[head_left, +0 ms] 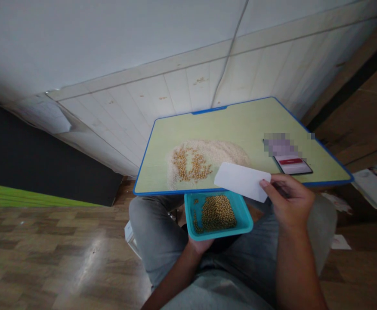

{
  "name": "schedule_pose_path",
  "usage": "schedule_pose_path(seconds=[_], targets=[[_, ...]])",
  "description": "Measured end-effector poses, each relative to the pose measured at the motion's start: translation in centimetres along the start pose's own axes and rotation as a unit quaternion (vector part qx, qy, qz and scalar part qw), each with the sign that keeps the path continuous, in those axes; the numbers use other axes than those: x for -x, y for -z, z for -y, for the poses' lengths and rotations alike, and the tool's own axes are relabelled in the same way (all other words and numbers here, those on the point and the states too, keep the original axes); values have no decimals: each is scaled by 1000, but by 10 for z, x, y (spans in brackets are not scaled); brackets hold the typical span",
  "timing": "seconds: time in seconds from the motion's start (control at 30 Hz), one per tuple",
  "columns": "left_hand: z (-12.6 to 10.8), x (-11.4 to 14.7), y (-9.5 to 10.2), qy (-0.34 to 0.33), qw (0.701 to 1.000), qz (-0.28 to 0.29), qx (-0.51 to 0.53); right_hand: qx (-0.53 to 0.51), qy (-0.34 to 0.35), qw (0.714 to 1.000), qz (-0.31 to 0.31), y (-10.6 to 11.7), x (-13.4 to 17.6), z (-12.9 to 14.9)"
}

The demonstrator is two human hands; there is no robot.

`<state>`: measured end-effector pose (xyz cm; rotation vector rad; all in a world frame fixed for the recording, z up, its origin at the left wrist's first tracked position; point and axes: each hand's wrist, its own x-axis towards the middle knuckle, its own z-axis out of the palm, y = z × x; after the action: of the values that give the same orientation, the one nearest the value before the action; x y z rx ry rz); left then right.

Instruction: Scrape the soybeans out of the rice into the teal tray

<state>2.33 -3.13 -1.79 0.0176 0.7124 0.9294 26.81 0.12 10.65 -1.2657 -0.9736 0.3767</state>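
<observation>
My right hand (290, 198) pinches one end of a white card (242, 178), which reaches left over the table's front edge. Below that edge, a teal plastic tray (193, 236) rests on my left hand (201, 245); the fingers are hidden beneath it. Many small gold-brown beads or beans (219, 212) lie in the tray, mostly in one heap. On the tabletop, more of these golden round pieces (191, 165) are scattered at the left end of a spread of pale grains (225, 150) that looks like rice. The card's left end is close to the grains.
The low table (253, 116) has a pale green top and a blue rim. A phone (293, 165) lies on its right part. Behind stands a white panelled wall (185, 86) with a cable (230, 47). Wooden furniture (359, 112) is at the right. My crossed legs are under the tray.
</observation>
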Motion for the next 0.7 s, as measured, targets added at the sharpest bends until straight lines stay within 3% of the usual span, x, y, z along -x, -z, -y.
schedule_pose_path(seconds=[0.27,0.33,0.47,0.6,0.7], targets=[[-8,9,-25,28,994,-87,62,-20,-4,999,-41,-30,3,16],[-10,9,-32,28,994,-79,70,-11,5,1000,-18,-39,8,24],[-12,7,-32,16,998,-13,61,1,35,997,72,-51,23,34],[-12,2,-23,0,998,-20,57,24,69,990,121,-56,36,34],[-11,-2,-17,0,998,-23,57,36,80,989,123,-55,37,30]])
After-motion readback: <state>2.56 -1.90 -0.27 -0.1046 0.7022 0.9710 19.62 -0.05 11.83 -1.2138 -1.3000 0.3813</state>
